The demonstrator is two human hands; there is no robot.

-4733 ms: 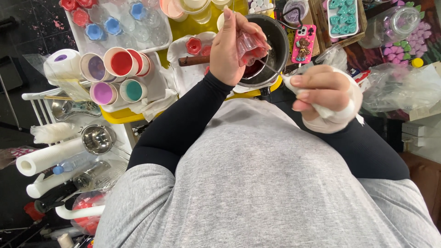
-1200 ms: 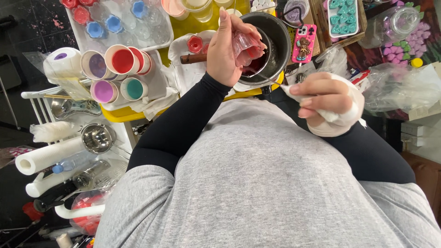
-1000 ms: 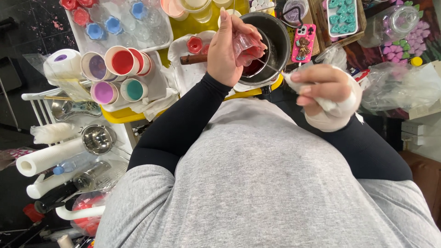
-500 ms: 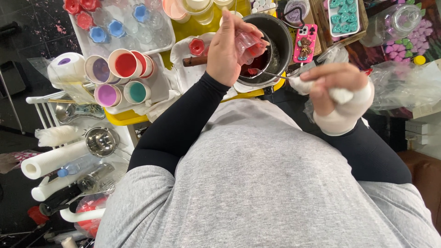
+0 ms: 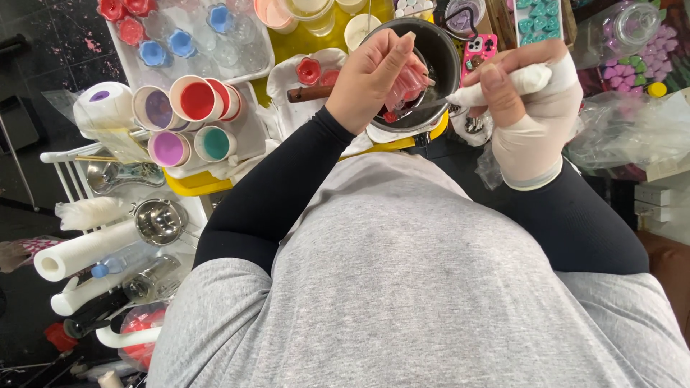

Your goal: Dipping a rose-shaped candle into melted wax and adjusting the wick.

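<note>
My left hand point(image 5: 370, 79) grips a small clear cup point(image 5: 406, 80) with red liquid in it, tilted over a dark metal pot point(image 5: 440, 50). My right hand point(image 5: 528, 108), partly wrapped in white, is closed on the white-wrapped handle of a thin metal spoon point(image 5: 496, 82). The spoon's far end reaches toward the cup over the pot and is hidden behind my left hand. A small pan with a brown wooden handle point(image 5: 305, 93) sits at the pot, holding dark red liquid.
Left of the pot stand paper cups point(image 5: 188, 97) of red, purple and teal colour on a yellow tray point(image 5: 188, 181). A tray of small red and blue flower moulds point(image 5: 154, 43), a pink phone point(image 5: 480, 50), a teal mould point(image 5: 537, 18), paper rolls point(image 5: 79, 248) and metal strainers point(image 5: 157, 219) lie around.
My right hand has risen and moved toward the pot, swinging the spoon handle up. My left hand has tipped the cup lower over the pot.
</note>
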